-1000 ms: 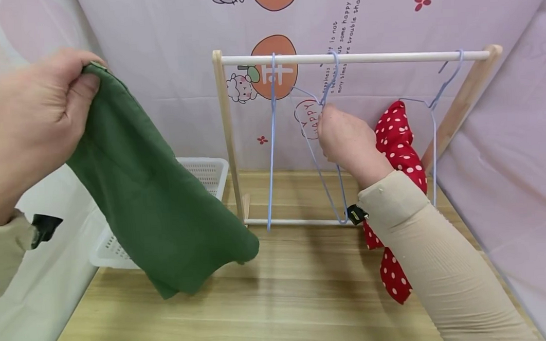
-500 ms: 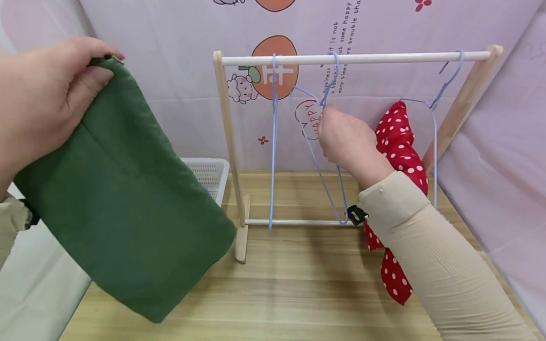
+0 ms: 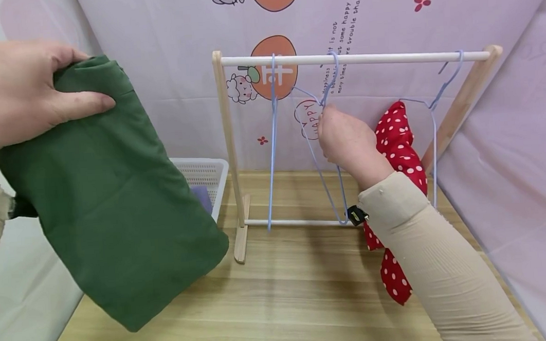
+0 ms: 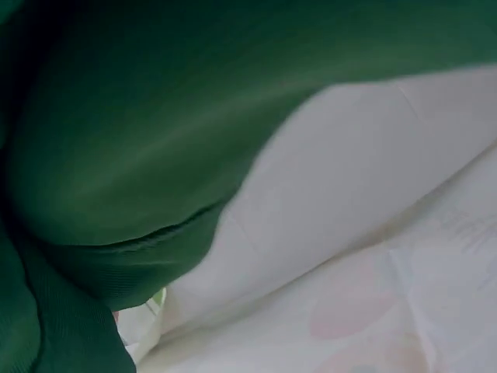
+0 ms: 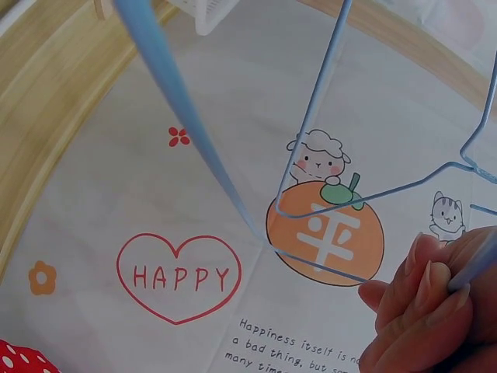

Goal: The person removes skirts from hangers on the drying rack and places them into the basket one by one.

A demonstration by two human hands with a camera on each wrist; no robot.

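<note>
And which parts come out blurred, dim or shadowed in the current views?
Head: bright overall, soft shadows on the table, left hand slightly smeared; left wrist: dim, the green cloth soft and nearly black in places; right wrist: the near hanger wire out of focus, the HAPPY print behind it readable.

the wood-grain table (image 3: 284, 304) carries a rack (image 3: 355, 59) and a basket (image 3: 199, 168) (white, perforated).

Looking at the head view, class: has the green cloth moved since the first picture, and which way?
Yes, leftward: the cloth then covered part of the rack's left foot; now it hangs left of that foot.
</note>
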